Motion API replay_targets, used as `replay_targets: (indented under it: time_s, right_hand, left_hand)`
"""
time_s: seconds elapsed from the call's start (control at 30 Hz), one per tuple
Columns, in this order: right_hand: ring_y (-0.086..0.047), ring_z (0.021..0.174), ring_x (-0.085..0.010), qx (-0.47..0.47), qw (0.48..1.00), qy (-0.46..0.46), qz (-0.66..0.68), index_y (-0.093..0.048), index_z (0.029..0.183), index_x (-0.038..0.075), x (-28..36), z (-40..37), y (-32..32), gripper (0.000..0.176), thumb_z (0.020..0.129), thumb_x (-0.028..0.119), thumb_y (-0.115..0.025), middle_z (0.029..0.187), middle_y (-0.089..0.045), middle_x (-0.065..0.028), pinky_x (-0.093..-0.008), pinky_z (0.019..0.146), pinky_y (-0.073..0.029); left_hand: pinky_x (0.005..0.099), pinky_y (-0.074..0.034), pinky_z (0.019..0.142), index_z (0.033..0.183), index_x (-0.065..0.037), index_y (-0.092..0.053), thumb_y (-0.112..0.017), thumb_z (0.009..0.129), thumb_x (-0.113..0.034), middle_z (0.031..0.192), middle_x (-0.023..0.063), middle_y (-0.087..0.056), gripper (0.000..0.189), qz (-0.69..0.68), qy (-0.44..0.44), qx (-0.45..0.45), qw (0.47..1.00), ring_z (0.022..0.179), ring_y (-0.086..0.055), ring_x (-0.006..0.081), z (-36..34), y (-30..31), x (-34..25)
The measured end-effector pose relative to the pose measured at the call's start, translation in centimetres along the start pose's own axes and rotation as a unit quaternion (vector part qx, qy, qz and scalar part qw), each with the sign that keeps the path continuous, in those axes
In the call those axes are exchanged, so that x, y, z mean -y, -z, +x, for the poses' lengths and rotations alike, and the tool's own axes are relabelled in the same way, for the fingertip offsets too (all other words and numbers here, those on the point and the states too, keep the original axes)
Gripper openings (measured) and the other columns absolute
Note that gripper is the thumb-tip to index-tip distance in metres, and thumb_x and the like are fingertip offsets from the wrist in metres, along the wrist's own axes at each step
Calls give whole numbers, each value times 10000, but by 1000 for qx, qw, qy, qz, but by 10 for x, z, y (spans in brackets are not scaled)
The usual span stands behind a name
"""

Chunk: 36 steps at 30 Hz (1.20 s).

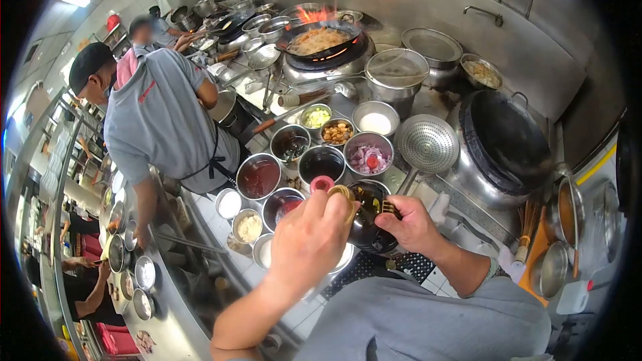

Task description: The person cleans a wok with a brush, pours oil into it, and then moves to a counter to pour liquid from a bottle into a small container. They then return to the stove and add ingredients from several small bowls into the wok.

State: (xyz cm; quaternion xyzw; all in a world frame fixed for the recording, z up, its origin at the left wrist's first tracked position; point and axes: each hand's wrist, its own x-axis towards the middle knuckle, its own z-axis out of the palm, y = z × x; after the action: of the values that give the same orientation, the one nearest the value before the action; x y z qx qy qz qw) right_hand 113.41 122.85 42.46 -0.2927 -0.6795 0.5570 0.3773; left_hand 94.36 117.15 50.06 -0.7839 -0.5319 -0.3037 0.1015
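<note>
My left hand point(311, 230) is closed round a small golden-brown item whose kind I cannot make out, near the rim of a dark pot. My right hand point(409, 222) grips the edge of that dark pot point(366, 226), with its thumb over the rim. Just beyond my hands are bowls of chopped red onion point(369, 158), dark sauce point(322, 166) and red sauce point(259, 177). A perforated ladle point(428, 144) lies to the right of the bowls.
A black wok point(511, 137) sits on the right burner. Flames rise behind a wok of food point(317, 41) at the back. A co-worker point(164, 107) in grey stands at the left. A lidded pot point(396, 73) and wall tap point(483, 13) are beyond the bowls.
</note>
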Motion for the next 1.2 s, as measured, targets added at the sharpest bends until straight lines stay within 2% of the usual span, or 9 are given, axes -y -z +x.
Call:
replay_targets:
  time_s: [0.17, 0.27, 0.3, 0.37, 0.5, 0.63, 0.83, 1.1, 1.2]
  right_hand:
    - [-531, 643, -86, -9, 999, -2, -43, -633, 915, -13, 3, 5, -1, 395, 907, 380, -660, 684, -618, -83, -304, 591, -455]
    - [-559, 591, -151, 42, 978, -72, -189, -628, 892, -13, 0, 8, 3, 371, 905, 357, -658, 681, -619, -148, -331, 570, -457]
    - [-565, 578, -192, 36, 975, -60, -213, -620, 875, -14, -3, 10, 2, 365, 906, 348, -653, 674, -608, -163, -342, 562, -453]
    - [-576, 570, -267, 31, 965, -69, -252, -602, 851, -17, -13, 13, 4, 350, 917, 325, -631, 670, -600, -176, -367, 550, -443]
    - [-556, 565, -235, 22, 951, -63, -301, -597, 862, -20, -31, 19, 7, 339, 935, 311, -606, 667, -594, -162, -358, 548, -437]
    - [-542, 558, -213, 10, 958, -62, -279, -602, 875, -22, -47, 26, 4, 333, 940, 305, -598, 664, -590, -156, -353, 545, -433]
    - [-537, 556, -217, 18, 942, -114, -316, -603, 871, -25, -53, 38, -2, 358, 942, 326, -585, 663, -586, -166, -360, 551, -432]
    - [-582, 672, -426, 47, 909, -152, -385, -562, 792, -42, -59, 60, -11, 432, 929, 368, -579, 698, -586, -254, -465, 603, -429]
    - [-593, 594, -348, 54, 906, -123, -400, -578, 798, -37, -62, 66, -13, 436, 931, 378, -580, 658, -574, -237, -414, 556, -429]
  left_hand:
    - [341, -473, 517, 999, -52, -621, -711, 823, -113, 830, 87, -578, 208, -38, 133, -115, 984, 611, -593, 238, -23, -13, -8]
    - [334, -493, 547, 1075, -42, -645, -719, 804, -55, 901, 103, -593, 281, -103, 123, -170, 972, 648, -610, 237, -50, -41, -8]
    - [338, -503, 581, 1031, -13, -654, -719, 795, -24, 967, 127, -581, 245, -135, 160, -154, 966, 686, -623, 239, -55, -49, -14]
    - [327, -530, 687, 1148, -5, -613, -725, 794, -13, 1154, 168, -550, 372, -165, 193, -125, 959, 837, -641, 251, -65, -68, -16]
    - [370, -520, 823, 1252, 44, -526, -693, 818, -16, 1243, 224, -503, 469, -178, 189, -150, 954, 1029, -602, 334, -68, -93, -14]
    - [404, -486, 909, 1302, 70, -461, -689, 814, -14, 1267, 265, -460, 545, -232, 215, -149, 937, 1124, -539, 402, -69, -108, -10]
    - [418, -465, 931, 1340, 55, -410, -686, 801, 3, 1261, 263, -464, 608, -253, 255, -155, 920, 1144, -516, 414, -76, -123, 2]
    - [400, -488, 905, 1323, 56, -447, -680, 805, -10, 1263, 243, -485, 572, -238, 287, -147, 916, 1120, -550, 393, -84, -139, 19]
    - [416, -485, 902, 1311, 95, -422, -658, 833, -32, 1261, 279, -463, 548, -241, 282, -144, 918, 1117, -531, 433, -84, -141, 24]
